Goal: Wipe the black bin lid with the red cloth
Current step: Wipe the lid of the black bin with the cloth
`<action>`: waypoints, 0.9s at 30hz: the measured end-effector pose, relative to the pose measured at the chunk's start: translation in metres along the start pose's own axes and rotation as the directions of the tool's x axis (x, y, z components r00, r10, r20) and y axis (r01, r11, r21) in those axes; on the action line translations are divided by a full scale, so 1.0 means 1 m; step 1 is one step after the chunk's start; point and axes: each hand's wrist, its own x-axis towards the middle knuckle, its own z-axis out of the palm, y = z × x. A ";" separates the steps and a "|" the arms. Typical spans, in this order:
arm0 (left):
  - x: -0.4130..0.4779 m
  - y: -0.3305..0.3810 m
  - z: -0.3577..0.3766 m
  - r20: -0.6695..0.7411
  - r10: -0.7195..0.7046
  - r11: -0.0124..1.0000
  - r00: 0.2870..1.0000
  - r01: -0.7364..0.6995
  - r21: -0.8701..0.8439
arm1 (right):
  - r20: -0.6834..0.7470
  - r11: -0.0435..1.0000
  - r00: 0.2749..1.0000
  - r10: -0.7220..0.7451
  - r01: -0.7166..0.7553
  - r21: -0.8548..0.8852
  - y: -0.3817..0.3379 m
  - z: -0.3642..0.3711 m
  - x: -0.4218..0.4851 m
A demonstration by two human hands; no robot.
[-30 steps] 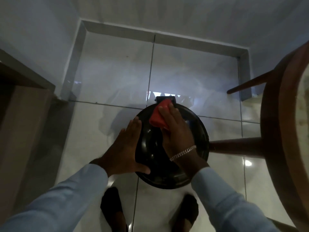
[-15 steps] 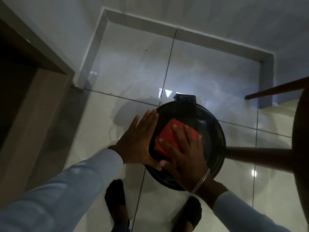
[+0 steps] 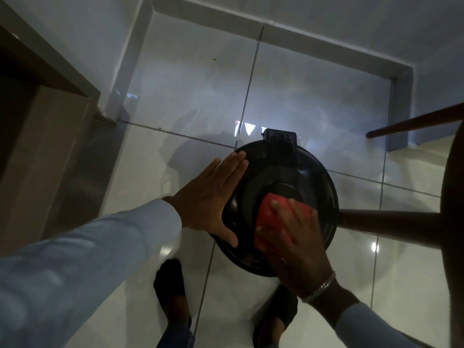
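The round black bin lid (image 3: 288, 172) sits closed on the bin, its hinge block at the far side. A folded red cloth (image 3: 270, 217) lies on the lid's near half. My right hand (image 3: 298, 249) is pressed flat on the cloth, fingers spread over it, a silver bracelet on the wrist. Flat and open against the lid's left rim rests my left hand (image 3: 211, 199), thumb along the near edge, with nothing in it.
A dark wooden stool (image 3: 452, 197) stands right of the bin, one rung (image 3: 389, 221) touching or nearly touching the lid's right edge. A wooden door frame (image 3: 50, 136) is at the left. My feet in dark sandals (image 3: 173, 295) stand on the glossy white tiles below.
My right hand has slid the red cloth from the far side near the hinge across the middle to the near right part of the lid. My left hand stays on the left rim.
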 end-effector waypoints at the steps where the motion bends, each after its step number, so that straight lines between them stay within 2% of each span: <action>1: 0.000 0.000 0.001 -0.006 0.002 1.000 1.000 -0.002 0.002 | -0.008 0.998 0.998 0.065 -0.065 -0.002 0.006 -0.002 0.003; 4: 0.001 -0.001 0.003 -0.018 0.008 1.000 1.000 -0.008 -0.002 | -0.068 0.963 0.963 0.261 -0.254 0.090 0.007 -0.003 0.034; 6: 0.001 -0.002 0.004 -0.025 -0.001 1.000 1.000 0.001 -0.012 | -0.084 0.942 0.940 0.329 -0.321 0.100 -0.007 0.004 0.057; 8: 0.000 -0.002 0.005 -0.012 -0.013 1.000 1.000 0.012 -0.025 | -0.083 0.965 0.963 0.255 -0.248 0.088 -0.022 0.012 0.054; 12: 0.000 0.001 0.001 0.005 -0.025 1.000 1.000 0.025 -0.016 | -0.005 0.997 1.000 -0.030 0.030 0.064 -0.011 0.008 -0.009; 14: 0.000 0.005 -0.001 0.016 -0.048 0.999 0.999 0.048 -0.001 | -0.033 0.994 0.998 -0.050 0.053 0.097 0.010 -0.007 -0.034; 15: -0.001 0.007 -0.003 0.030 -0.067 0.998 0.997 0.066 0.013 | -0.034 0.994 0.999 0.000 0.004 0.110 0.018 -0.016 -0.042; 17: -0.002 0.013 -0.009 0.066 -0.124 0.991 0.990 0.121 0.052 | -0.002 0.966 0.980 0.197 -0.194 0.171 0.027 -0.035 -0.050; 20: -0.007 0.040 -0.023 0.113 -0.216 0.973 0.970 0.205 0.105 | -0.062 0.861 0.905 0.422 -0.378 0.339 0.018 -0.061 -0.051; 21: -0.007 0.056 -0.029 0.110 -0.242 0.970 0.964 0.239 0.038 | -0.096 0.844 0.891 0.443 -0.379 0.380 0.010 -0.071 -0.051; 22: -0.008 0.077 -0.038 0.099 -0.280 0.945 0.955 0.293 -0.144 | -0.145 0.850 0.888 0.436 -0.354 0.390 0.001 -0.083 -0.049; 23: -0.008 0.102 -0.052 0.116 -0.341 0.836 0.933 0.358 -0.416 | -0.190 0.856 0.883 0.428 -0.329 0.400 -0.009 -0.096 -0.049; 24: -0.008 0.129 -0.069 0.167 -0.386 0.619 0.907 0.389 -0.682 | -0.223 0.843 0.870 0.440 -0.315 0.435 -0.019 -0.112 -0.048; 25: -0.008 0.156 -0.085 0.223 -0.377 0.369 0.899 0.367 -0.854 | -0.237 0.813 0.853 0.465 -0.306 0.495 -0.029 -0.130 -0.048; 26: -0.007 0.182 -0.099 0.253 -0.362 0.185 0.897 0.335 -0.924 | -0.240 0.768 0.833 0.499 -0.297 0.567 -0.038 -0.151 -0.049; 27: -0.007 0.204 -0.111 0.258 -0.365 0.092 0.894 0.311 -0.946 | -0.223 0.709 0.817 0.532 -0.286 0.645 -0.045 -0.171 -0.051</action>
